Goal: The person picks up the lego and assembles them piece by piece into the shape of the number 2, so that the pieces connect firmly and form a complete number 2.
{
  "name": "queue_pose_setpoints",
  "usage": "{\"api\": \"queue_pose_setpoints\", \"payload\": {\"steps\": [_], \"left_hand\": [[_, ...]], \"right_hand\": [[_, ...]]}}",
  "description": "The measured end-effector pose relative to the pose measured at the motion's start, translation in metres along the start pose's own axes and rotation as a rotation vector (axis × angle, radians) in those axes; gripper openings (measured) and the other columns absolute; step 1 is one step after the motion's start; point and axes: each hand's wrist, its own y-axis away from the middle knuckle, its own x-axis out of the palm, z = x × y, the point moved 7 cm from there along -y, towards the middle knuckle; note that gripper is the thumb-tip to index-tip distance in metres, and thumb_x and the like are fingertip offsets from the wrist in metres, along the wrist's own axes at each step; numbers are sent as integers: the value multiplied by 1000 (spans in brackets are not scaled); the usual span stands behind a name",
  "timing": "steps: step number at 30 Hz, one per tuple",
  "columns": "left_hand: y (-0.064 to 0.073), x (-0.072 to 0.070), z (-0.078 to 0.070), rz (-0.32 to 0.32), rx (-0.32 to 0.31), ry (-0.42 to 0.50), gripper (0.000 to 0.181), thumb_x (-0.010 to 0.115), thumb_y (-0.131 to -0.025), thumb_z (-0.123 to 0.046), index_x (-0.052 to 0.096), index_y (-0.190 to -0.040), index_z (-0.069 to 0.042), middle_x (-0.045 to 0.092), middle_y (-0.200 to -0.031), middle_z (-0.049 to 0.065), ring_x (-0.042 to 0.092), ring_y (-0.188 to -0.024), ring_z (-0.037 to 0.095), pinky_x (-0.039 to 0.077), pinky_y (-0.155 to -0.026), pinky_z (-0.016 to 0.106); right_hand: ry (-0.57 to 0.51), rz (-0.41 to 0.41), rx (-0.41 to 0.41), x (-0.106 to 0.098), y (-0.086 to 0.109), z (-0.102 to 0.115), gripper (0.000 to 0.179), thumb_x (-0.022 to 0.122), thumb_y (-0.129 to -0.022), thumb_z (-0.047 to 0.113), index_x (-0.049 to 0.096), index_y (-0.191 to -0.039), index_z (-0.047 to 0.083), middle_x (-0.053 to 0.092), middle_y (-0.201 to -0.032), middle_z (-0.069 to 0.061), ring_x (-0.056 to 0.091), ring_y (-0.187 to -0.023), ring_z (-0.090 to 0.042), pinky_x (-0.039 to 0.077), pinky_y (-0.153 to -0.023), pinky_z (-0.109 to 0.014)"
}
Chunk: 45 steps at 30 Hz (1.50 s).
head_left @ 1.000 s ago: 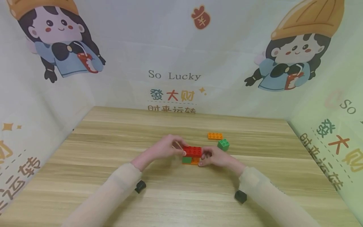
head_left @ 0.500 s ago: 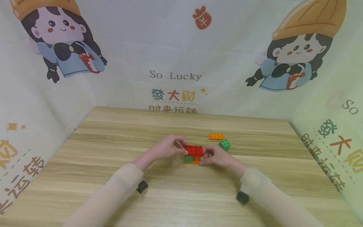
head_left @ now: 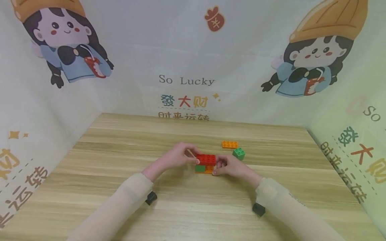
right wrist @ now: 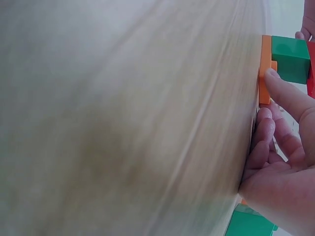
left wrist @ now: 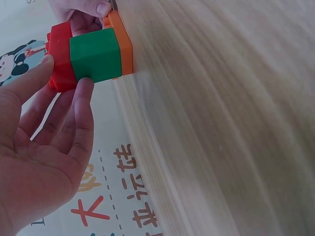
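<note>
Head view, left hand: pinching the left end of the red 2x4 brick, most of the brick extending rightward beyond the fingertips.
Head view, right hand: holding the right end of the lower orange plate.
Head view, stack: standing on the wood-grain table, with the red brick topping a green block that is sitting on the plate's left part.
Head view, loose pieces: an orange 2x4 plate and a green 2x2 block lying just beyond the right hand.
Left wrist view, pinch: narrow, the thumb touching the red brick near its studded side, one fingertip reaching where red is meeting green.
Right wrist view, pinch: narrow, the thumb pressing on the orange plate's studded face, other fingers curling by its end; the green block is sitting beyond the thumb tip.
</note>
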Motion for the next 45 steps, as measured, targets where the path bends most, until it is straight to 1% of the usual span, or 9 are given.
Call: {"api": "queue_pose_setpoints", "payload": {"steps": [6, 10, 14, 23, 29, 35, 39, 42, 45], "left_hand": [[0, 1, 0, -5, -9, 11, 27, 76, -85, -14, 72, -112, -12, 73, -106, 8, 72, -95, 22, 58, -78, 28], [1, 1, 1, -6, -17, 34, 28, 76, -85, -14, 72, -112, -12, 73, -106, 8, 72, -93, 20, 59, -76, 30], [2, 0, 0, -10, -19, 42, 28, 76, -85, -13, 72, -113, -12, 73, -107, 8, 73, -92, 20, 58, -74, 28], [5, 0, -2, -11, -23, 40, 28, 76, -86, -14, 72, -114, -12, 73, -107, 7, 72, -94, 20, 57, -78, 28], [5, 0, -2, -15, -22, 47, 28, 76, -86, -13, 72, -113, -11, 73, -106, 8, 73, -94, 21, 57, -75, 27], [5, 0, -1, -20, -25, 37, 28, 77, -85, -14, 72, -113, -12, 73, -106, 7, 73, -94, 19, 57, -76, 27], [4, 0, -1, -19, -22, 32, 29, 77, -85, -16, 72, -113, -12, 73, -107, 6, 73, -94, 18, 58, -79, 28], [5, 0, -1, -19, -21, 38, 29, 77, -85, -15, 72, -113, -12, 73, -107, 6, 73, -93, 18, 58, -79, 28], [4, 0, 0, -20, -18, 43, 28, 77, -85, -14, 72, -113, -12, 73, -106, 7, 73, -93, 18, 57, -79, 27]], "right_hand": [[29, 6, -5, 0, 2, 3, 28, 77, -85, 13, 63, -105, 1, 55, -82, -1, 48, -77, -14, 41, -68, -20], [41, 8, -10, 0, 2, 4, 27, 76, -85, 13, 62, -105, 1, 54, -82, -1, 47, -77, -14, 41, -67, -20], [45, 0, -19, 1, 2, 3, 27, 76, -85, 13, 62, -104, 1, 55, -82, -1, 48, -76, -14, 41, -67, -20], [100, 3, -14, -4, 3, 5, 30, 77, -85, 17, 65, -110, 5, 64, -91, -6, 54, -82, -14, 47, -71, -21], [185, -66, -54, -21, 4, 13, 35, 76, -85, 13, 65, -118, 6, 69, -100, -8, 59, -87, -15, 51, -75, -25], [238, -126, -118, -33, 4, 19, 35, 74, -86, 10, 64, -119, 4, 69, -106, -11, 62, -92, -18, 55, -81, -31], [272, -185, -155, -44, 8, 23, 40, 73, -87, 9, 61, -125, 0, 68, -120, -17, 64, -106, -30, 55, -92, -42], [278, -209, -156, -52, 12, 24, 47, 72, -88, 11, 58, -132, 1, 63, -132, -17, 58, -123, -37, 47, -105, -52], [304, -221, -145, -59, 15, 21, 52, 72, -89, 14, 55, -137, 4, 58, -141, -16, 51, -134, -38, 39, -113, -56]]}}
